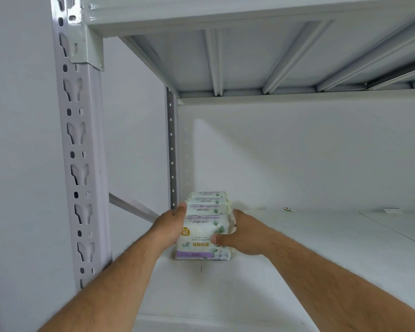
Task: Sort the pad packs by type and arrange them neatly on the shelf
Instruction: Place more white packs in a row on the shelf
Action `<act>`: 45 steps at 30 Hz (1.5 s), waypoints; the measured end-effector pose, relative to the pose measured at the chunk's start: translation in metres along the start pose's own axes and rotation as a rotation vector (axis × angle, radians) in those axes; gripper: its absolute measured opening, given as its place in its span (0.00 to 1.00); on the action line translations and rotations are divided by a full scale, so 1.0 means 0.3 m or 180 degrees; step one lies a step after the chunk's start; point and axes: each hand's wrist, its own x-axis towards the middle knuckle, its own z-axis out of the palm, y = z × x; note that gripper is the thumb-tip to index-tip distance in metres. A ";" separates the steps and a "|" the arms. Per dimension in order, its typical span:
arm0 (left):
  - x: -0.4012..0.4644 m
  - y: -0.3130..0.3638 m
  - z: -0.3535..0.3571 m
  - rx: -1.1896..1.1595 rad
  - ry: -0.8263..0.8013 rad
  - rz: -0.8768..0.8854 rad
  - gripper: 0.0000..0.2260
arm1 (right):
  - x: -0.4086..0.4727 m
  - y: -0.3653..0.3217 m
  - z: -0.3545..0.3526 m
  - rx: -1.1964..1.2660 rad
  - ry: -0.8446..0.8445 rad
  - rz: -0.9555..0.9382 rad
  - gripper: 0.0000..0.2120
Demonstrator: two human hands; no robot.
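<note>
A pale grey metal shelving unit fills the view against a plain white wall. A slotted upright post (78, 164) stands at the left, and the ribbed underside of the upper shelf (249, 56) spans the top. The lower shelf board (321, 248) is white and flat, and it carries a row of pad packs (206, 226) near its back left corner.

The packs are white with green leaf prints and purple bands. They stand on edge, one behind another, running from the front pack toward the wall; about four show.

Two bare forearms reach in from below. The left hand (170, 228) presses against the left side of the row, fingers lying along the packs. The right hand (240, 236) grips the right side, its thumb across the printed front of the nearest pack and its fingers curled out of sight behind the edge.

Far to the right, a small scrap (289, 209) lies at the back of the board.

The row is probably being squared up. The soft packs stand on narrow edges, so uneven squeezing or letting go of one side first could tip them like dominoes. Pushing too hard could also skew the row against the rear post.
</note>
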 end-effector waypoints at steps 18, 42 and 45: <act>-0.657 0.227 0.251 0.2346 0.0185 0.0809 0.28 | -0.622 0.137 -0.234 -0.1436 0.0007 -0.0156 0.43; -1.534 -0.215 0.815 0.2981 -0.1602 0.0835 0.28 | -1.678 0.658 0.130 -0.1905 -0.0661 0.0408 0.37; -1.642 -0.301 0.907 0.3064 -0.1818 0.0685 0.28 | -1.780 0.767 0.213 -0.1953 -0.0870 0.0690 0.36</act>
